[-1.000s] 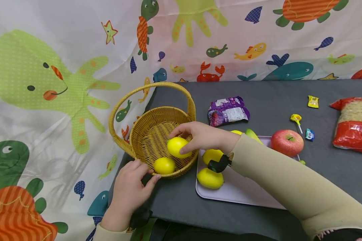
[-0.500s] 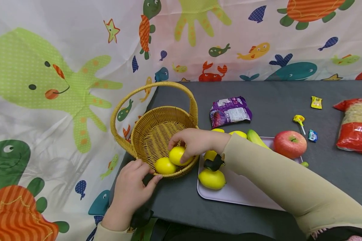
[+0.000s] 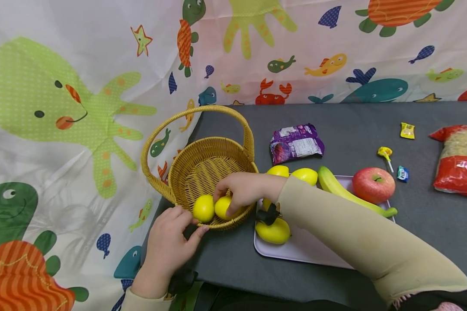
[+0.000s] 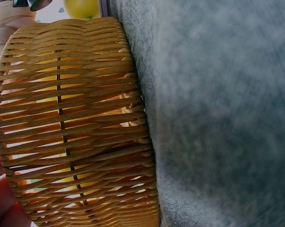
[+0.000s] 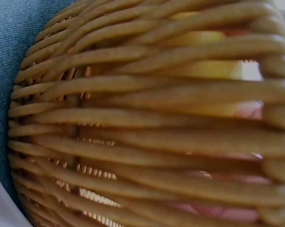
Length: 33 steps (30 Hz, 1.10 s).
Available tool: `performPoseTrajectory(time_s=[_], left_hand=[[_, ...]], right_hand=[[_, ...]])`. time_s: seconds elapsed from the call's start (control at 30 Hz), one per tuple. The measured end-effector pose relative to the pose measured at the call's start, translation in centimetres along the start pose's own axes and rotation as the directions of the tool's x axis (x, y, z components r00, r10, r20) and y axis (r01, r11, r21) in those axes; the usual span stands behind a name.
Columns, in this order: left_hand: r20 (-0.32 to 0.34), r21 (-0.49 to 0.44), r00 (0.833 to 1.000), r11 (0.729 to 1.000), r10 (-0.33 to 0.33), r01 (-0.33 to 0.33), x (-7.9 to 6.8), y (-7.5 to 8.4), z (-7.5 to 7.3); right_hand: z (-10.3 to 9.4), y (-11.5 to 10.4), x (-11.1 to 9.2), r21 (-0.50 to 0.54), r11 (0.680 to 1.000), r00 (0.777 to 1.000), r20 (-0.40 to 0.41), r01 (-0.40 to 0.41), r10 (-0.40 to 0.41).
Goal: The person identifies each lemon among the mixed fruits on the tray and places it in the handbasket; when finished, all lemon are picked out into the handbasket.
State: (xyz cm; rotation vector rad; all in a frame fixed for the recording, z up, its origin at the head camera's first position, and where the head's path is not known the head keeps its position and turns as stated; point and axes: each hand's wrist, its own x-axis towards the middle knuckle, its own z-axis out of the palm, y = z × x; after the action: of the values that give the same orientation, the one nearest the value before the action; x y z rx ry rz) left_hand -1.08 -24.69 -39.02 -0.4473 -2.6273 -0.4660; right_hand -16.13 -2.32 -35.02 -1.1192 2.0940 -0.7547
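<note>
A wicker basket (image 3: 214, 147) with a tall arched handle stands at the left of the table. My left hand (image 3: 169, 246) holds its near rim, thumb and fingers at the edge. Inside, my right hand (image 3: 244, 190) grips a yellow lemon (image 3: 221, 208) low by the near right wall. Another lemon (image 3: 204, 209) lies just left of it. In the left wrist view the woven wall (image 4: 76, 118) fills the left half, fingertips (image 4: 10, 203) at its edge. The right wrist view looks through the weave (image 5: 147, 118) at yellow fruit and part of the hand.
Right of the basket, a pale tray (image 3: 311, 252) bears several lemons (image 3: 273, 231), a banana (image 3: 344, 194) and an apple (image 3: 373, 185). Behind lie a purple snack bag (image 3: 296, 143), a lollipop (image 3: 385, 152), small candies (image 3: 407, 130) and a red bag (image 3: 459, 170). A printed curtain borders the left and back.
My right hand has lowered its lemon to the basket's bottom, and the lemon beside it has shifted slightly left and away. My left hand has stayed at the rim.
</note>
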Motion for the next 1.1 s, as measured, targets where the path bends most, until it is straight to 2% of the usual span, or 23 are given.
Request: performPoseTrajectory(time_s=[0.33, 0.43, 0.53, 0.67, 0.83, 0.97, 1.1], left_hand=[[-0.013, -0.012, 1.0, 1.0, 0.004, -0.005, 0.1, 0.0, 0.0], [-0.017, -0.013, 1.0, 1.0, 0.01, -0.01, 0.1, 0.0, 0.0], [-0.014, -0.01, 1.0, 1.0, 0.008, -0.008, 0.0, 0.0, 0.0], [-0.012, -0.009, 1.0, 1.0, 0.005, -0.005, 0.0, 0.0, 0.0], [-0.026, -0.014, 1.0, 1.0, 0.018, -0.018, 0.1, 0.0, 0.0], [-0.025, -0.021, 1.0, 1.0, 0.017, -0.017, 0.1, 0.0, 0.1], [-0.004, -0.029, 1.0, 1.0, 0.002, -0.002, 0.0, 0.0, 0.1]], right_hand=[[0.8, -0.1, 0.3, -0.133, 0.991, 1.0, 0.01, -0.004, 0.005], [0.5, 0.0, 0.1, -0.095, 0.995, 1.0, 0.006, 0.002, -0.001], [-0.1, 0.1, -0.3, 0.025, 0.999, 1.0, -0.005, 0.023, -0.023], [-1.5, 0.0, -1.8, 0.164, 0.984, 0.997, -0.036, 0.069, -0.064], [-3.7, -0.1, -4.6, 0.227, 0.97, 0.993, -0.093, 0.092, -0.072], [-5.4, 0.9, -7.3, 0.243, 0.969, 0.993, -0.113, 0.053, -0.026], [-7.0, 3.0, -9.6, 0.237, 0.971, 0.991, -0.12, -0.034, 0.065]])
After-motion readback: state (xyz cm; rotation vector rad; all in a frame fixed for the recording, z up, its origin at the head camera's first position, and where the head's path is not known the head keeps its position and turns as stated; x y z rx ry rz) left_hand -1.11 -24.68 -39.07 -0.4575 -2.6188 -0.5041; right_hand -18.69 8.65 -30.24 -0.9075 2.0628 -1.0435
